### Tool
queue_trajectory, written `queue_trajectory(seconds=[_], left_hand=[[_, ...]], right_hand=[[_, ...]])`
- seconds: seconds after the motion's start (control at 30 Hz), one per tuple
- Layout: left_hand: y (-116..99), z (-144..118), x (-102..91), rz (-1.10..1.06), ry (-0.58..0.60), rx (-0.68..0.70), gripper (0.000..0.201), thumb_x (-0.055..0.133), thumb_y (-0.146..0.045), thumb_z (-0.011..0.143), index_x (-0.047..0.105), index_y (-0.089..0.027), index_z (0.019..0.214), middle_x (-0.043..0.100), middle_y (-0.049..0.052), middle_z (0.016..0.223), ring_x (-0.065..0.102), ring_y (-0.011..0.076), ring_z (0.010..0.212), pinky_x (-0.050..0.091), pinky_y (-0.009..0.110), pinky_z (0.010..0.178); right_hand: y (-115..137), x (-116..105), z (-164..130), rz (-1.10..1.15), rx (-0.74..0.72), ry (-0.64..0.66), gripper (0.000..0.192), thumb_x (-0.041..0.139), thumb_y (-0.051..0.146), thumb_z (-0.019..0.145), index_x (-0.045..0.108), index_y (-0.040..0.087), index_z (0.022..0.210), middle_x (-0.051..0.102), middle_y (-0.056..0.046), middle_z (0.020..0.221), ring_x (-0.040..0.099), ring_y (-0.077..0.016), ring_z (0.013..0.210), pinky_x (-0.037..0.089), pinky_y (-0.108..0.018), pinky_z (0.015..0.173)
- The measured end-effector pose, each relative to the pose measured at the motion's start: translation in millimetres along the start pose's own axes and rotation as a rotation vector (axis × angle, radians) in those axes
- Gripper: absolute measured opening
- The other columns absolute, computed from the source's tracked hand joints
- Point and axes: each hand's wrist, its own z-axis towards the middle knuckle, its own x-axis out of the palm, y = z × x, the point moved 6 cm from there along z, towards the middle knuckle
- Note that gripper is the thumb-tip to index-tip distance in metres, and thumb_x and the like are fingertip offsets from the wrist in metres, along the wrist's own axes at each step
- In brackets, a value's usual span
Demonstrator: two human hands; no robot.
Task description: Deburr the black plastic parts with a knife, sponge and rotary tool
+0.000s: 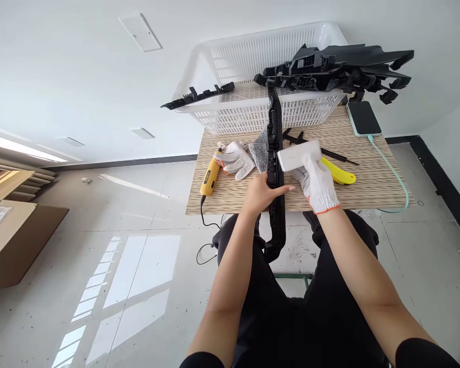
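The left hand (264, 193), which is bare, holds the long black strip (277, 209), with its thumb lying across it. The fingers underneath are mostly hidden. The right hand (317, 181) wears a white glove and is closed around a white tool (297, 155). The tool's left end is at the strip's right side, but I can't tell if they touch.

The strip is over the middle of the surface (371, 189). Its near end sticks out past the edge, between the knees.

The bare thumb could get bumped if the white tool slips, because it is close by. The strip could tip or twist if the left hand gets loose, as only that hand seems to hold it. A big swing could knock the black parts (341, 66) in the basket (302, 113).

The strip's long way runs near to far, almost straight. Both ends bend left, and the far end reaches over the basket's near rim.
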Motion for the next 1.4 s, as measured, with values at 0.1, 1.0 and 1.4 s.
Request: queue_trajectory(seconds=[0.1, 1.0, 1.4], left_hand=[[-1, 0, -0.5, -0.042, -0.007, 0.027, 0.047, 0.09, -0.045, 0.066, 0.071, -0.016, 0.098, 0.078, 0.008, 0.098, 0.072, 0.0294, 0.099, 0.056, 0.037, 0.084], [0, 4, -5.8, -0.169, -0.096, 0.153, 0.063, 0.089, -0.056, 0.065, 0.067, -0.017, 0.11, 0.075, 0.013, 0.117, 0.069, 0.0305, 0.115, 0.055, 0.042, 0.1], [-5, 2, -1.5, -0.127, -0.031, 0.15, 0.055, 0.089, -0.05, 0.067, 0.07, -0.018, 0.108, 0.077, 0.011, 0.115, 0.067, 0.032, 0.121, 0.052, 0.043, 0.104]], right_hand=[[-6, 5, 0, -0.024, 0.064, 0.069, 0.036, 0.087, 0.041, 0.068, 0.068, 0.023, 0.093, 0.075, -0.004, 0.093, 0.073, -0.0225, 0.094, 0.063, -0.033, 0.071], [-11, 13, -9, 0.041, 0.08, 0.034, 0.036, 0.089, 0.042, 0.064, 0.068, 0.022, 0.085, 0.074, -0.001, 0.081, 0.072, -0.0179, 0.079, 0.061, -0.029, 0.067], [-10, 14, -4, -0.035, 0.067, 0.042, 0.033, 0.088, 0.041, 0.063, 0.067, 0.021, 0.08, 0.072, -0.001, 0.08, 0.071, -0.0176, 0.08, 0.058, -0.027, 0.066]])
